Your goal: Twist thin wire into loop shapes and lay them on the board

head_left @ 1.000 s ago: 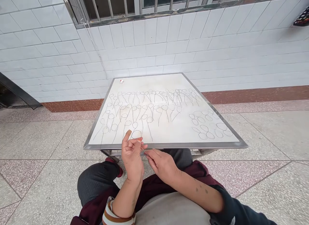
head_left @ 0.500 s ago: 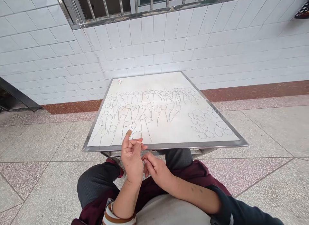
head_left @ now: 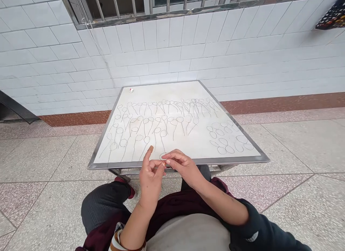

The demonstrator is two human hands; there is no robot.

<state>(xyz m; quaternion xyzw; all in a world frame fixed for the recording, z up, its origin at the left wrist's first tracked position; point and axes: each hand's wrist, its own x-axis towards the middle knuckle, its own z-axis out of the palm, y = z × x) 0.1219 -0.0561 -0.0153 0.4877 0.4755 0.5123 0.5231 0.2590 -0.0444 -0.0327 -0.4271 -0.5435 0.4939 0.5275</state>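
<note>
Over the table's near edge, my left hand [head_left: 150, 179] pinches a thin dark wire loop [head_left: 161, 155] between thumb and a fingertip. One finger of that hand points up, with a tan covering on its tip. My right hand [head_left: 185, 169] is closed in a pinch at the same spot, its thumb and index finger meeting the wire right beside the left fingertips. Most of the wire is hidden by the fingers. Beyond the hands, several wire loops with long tails [head_left: 138, 137] lie in rows on the white tabletop [head_left: 167, 90]. Plain wire rings [head_left: 222, 141] lie grouped at the right.
A grey metal rim [head_left: 231, 160] borders the table. Near its far left corner sits a small white and red item [head_left: 131, 90]. Behind stands a white tiled wall [head_left: 172, 53] with a barred window [head_left: 151, 3]. My knee [head_left: 104, 204] is below the table's near edge.
My right hand has risen from below the left fingers to beside their tips, at the wire. My left hand has shifted slightly right and down. The view has turned slightly right.
</note>
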